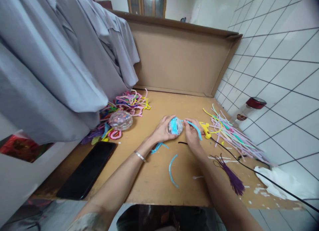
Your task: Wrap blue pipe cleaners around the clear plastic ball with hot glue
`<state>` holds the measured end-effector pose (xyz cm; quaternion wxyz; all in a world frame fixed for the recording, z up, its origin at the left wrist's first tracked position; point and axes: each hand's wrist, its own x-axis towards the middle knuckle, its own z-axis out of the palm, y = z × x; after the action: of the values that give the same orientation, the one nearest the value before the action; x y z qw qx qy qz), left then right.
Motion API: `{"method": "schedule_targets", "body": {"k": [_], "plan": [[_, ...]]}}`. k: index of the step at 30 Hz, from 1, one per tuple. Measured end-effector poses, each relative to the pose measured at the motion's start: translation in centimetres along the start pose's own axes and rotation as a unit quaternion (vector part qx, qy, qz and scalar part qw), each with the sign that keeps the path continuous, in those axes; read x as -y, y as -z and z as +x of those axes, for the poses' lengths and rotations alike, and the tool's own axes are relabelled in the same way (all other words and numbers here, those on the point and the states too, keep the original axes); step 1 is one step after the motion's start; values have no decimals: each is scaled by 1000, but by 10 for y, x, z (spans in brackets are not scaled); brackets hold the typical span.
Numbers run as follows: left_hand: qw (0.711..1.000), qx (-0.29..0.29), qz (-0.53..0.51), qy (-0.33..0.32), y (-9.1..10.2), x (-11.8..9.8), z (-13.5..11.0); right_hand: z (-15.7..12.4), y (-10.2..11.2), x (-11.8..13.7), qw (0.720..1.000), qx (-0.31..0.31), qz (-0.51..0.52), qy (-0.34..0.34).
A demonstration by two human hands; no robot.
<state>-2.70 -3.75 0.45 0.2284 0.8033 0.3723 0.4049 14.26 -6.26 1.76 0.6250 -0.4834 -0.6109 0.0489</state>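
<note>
My left hand (163, 128) is wrapped round the left side of a small clear ball (178, 127) that has blue strips across its front. Just right of the ball, my right hand (191, 133) pinches a blue pipe cleaner (196, 127); one end reaches toward the ball and the other curves off to the right. Another curved blue pipe cleaner (171, 171) lies on the table below the hands. Several short blue pieces (158, 147) rest under my left wrist. A yellow glue gun (205, 129) lies close behind my right hand, partly hidden by it.
A larger clear ball (121, 120) sits by a heap of coloured pipe cleaners (132, 100). A black phone (87, 169) lies front left. Rightward are more pipe cleaners (234, 134), a purple tassel (231, 176), a jar (249, 110), white tissue (276, 181) and a black cable (259, 174).
</note>
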Motion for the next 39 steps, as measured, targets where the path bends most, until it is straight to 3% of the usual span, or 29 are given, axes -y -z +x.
{"method": "schedule_targets", "body": {"k": [8, 14, 16, 18, 20, 23, 26, 32, 39], "plan": [[998, -39, 49, -9, -2, 2, -4, -15, -1, -21, 994, 36, -65, 81], [996, -52, 62, 25, 0, -1, -4, -37, 14, -35, 968, 210, -125, 52], [996, -55, 64, 25, -2, -2, -4, -32, 25, -35, 968, 181, -167, 48], [996, -53, 69, 15, -4, -2, -4, -19, 35, -34, 966, 79, -248, 3], [996, -49, 72, 3, -6, -2, -5, -4, 43, -34, 925, 49, -369, -76], [996, -45, 71, -5, -9, -1, -6, 12, 49, -41, 839, 100, -508, -167], [996, -43, 73, -5, -9, 2, -6, 17, 50, -53, 802, 150, -541, -205], [997, -45, 57, -5, -9, 3, -6, 23, 53, -62, 816, 125, -481, -296], [998, -57, 39, -10, -13, 5, -3, 37, 57, -33, 854, 24, -414, -314]]}}
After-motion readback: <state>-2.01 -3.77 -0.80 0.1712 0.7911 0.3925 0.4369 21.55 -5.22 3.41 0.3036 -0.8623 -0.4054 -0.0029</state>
